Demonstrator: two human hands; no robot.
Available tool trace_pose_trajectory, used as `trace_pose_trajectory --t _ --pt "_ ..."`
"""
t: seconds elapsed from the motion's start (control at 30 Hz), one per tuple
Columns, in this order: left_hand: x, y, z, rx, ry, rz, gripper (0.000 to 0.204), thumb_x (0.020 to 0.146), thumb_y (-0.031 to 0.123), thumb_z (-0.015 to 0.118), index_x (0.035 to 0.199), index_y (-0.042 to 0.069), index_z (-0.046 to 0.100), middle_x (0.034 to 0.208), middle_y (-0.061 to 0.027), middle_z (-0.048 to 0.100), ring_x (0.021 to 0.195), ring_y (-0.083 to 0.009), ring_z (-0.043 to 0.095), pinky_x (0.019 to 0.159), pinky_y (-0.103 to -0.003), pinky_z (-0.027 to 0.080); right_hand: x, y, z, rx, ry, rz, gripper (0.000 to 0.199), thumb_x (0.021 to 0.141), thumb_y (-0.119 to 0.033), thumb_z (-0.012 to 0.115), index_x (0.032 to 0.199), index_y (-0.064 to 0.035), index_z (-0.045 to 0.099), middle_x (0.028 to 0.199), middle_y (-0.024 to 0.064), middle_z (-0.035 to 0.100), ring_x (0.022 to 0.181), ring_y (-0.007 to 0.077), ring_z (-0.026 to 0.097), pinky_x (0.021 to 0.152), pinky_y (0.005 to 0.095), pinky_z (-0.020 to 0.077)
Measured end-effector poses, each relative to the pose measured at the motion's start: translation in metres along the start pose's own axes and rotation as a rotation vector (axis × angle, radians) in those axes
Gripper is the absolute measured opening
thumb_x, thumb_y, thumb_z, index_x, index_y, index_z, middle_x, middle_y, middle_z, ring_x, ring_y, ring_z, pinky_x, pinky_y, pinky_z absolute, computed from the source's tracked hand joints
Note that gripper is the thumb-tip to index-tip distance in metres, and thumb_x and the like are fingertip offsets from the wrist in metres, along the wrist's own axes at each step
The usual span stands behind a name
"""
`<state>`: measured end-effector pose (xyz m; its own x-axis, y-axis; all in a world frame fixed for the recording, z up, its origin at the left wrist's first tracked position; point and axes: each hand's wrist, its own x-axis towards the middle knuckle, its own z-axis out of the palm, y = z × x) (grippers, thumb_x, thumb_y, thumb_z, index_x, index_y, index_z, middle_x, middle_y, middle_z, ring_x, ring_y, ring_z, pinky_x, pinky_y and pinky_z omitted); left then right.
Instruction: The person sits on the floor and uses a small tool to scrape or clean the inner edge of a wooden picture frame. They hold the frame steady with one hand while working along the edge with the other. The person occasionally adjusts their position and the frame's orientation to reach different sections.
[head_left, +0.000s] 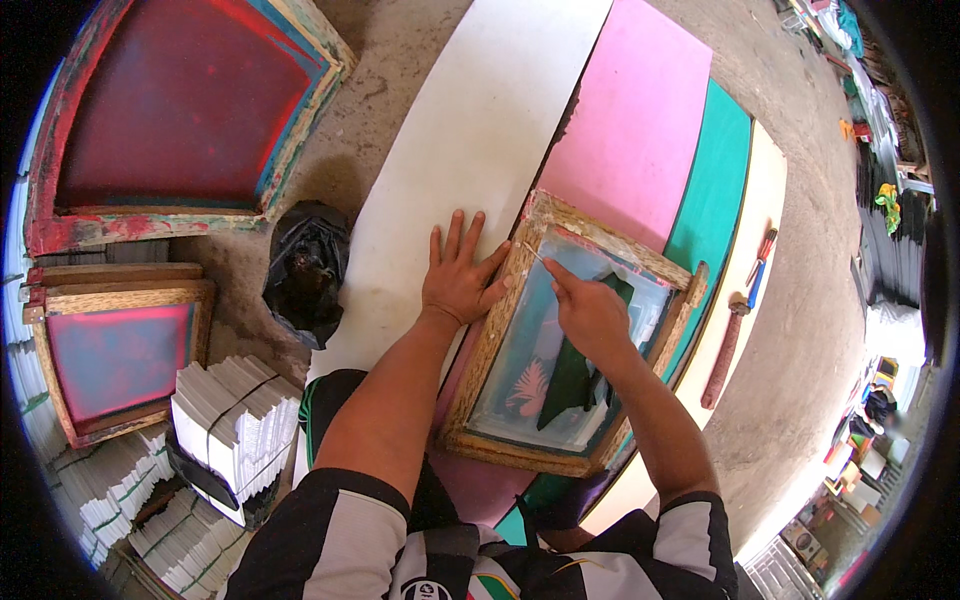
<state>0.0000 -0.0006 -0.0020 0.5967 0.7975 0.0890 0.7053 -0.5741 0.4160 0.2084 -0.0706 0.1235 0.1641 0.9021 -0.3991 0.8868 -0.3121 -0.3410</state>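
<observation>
A wooden screen-printing frame (472, 400) with a pale blue mesh lies tilted across the coloured boards before me. My left hand (463, 275) rests flat with fingers spread on the white board (480, 120), its thumb side against the frame's left rail. My right hand (590, 310) is closed over the mesh, gripping a thin, light-coloured stick-like tool (533, 251). The tool's tip points to the frame's upper left corner; its exact kind is too small to tell. Below the right hand, a dark green piece (570, 388) lies on the mesh beside a pink leaf-like print (528, 388).
A hammer (728, 345) and a red-and-blue handled tool (762, 265) lie on the cream board at right. At left are a black plastic bag (305, 270), a large red-meshed frame (190, 105), smaller frames (120, 355) and tied paper stacks (235, 415).
</observation>
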Motion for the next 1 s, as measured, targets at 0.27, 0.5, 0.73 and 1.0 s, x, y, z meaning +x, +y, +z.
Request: trace_pose_trajectory --t 0.27,0.5,0.73,1.0 --pt "0.001 0.002 -0.001 0.033 -0.027 0.005 0.057 0.095 0.06 0.055 0.144 0.032 0.063 0.167 -0.0185 0.03 0.157 -0.0444 0.019 0.121 -0.069 0.013 0.015 0.02 0.006 0.32 -0.118 -0.044 0.041 0.103 -0.023 0.055 0.143 -0.0243 0.06 0.088 0.0256 0.072 0.087 0.0488 0.069 0.08 0.0564 0.0569" --pt "0.001 0.003 -0.004 0.026 -0.027 0.021 0.057 0.095 0.057 0.056 0.145 0.029 0.062 0.168 -0.0203 0.028 0.155 -0.0483 0.02 0.12 -0.071 0.015 0.023 0.05 0.037 0.726 -0.161 -0.09 0.04 0.104 -0.021 0.055 0.143 -0.0219 0.062 0.106 0.0235 0.074 0.096 0.046 0.07 0.085 0.0545 0.0554" --pt "0.002 0.001 -0.006 0.04 -0.037 0.014 0.056 0.096 0.057 0.055 0.145 0.03 0.062 0.168 -0.0197 0.028 0.155 -0.0478 0.019 0.12 -0.071 0.015 0.016 0.025 0.008 0.147 -0.226 -0.003 0.039 0.104 -0.023 0.058 0.142 -0.0129 0.062 0.124 0.0243 0.071 0.111 0.0345 0.071 0.101 0.0408 0.052" --pt "0.002 0.0 -0.005 0.073 -0.067 -0.009 0.056 0.096 0.059 0.054 0.142 0.03 0.065 0.17 -0.0169 0.026 0.157 -0.0449 0.017 0.122 -0.069 0.013 0.026 0.053 0.042 0.812 -0.162 -0.068 0.039 0.104 -0.02 0.06 0.143 -0.0154 0.063 0.111 0.0167 0.075 0.097 0.0292 0.073 0.086 0.039 0.0553"
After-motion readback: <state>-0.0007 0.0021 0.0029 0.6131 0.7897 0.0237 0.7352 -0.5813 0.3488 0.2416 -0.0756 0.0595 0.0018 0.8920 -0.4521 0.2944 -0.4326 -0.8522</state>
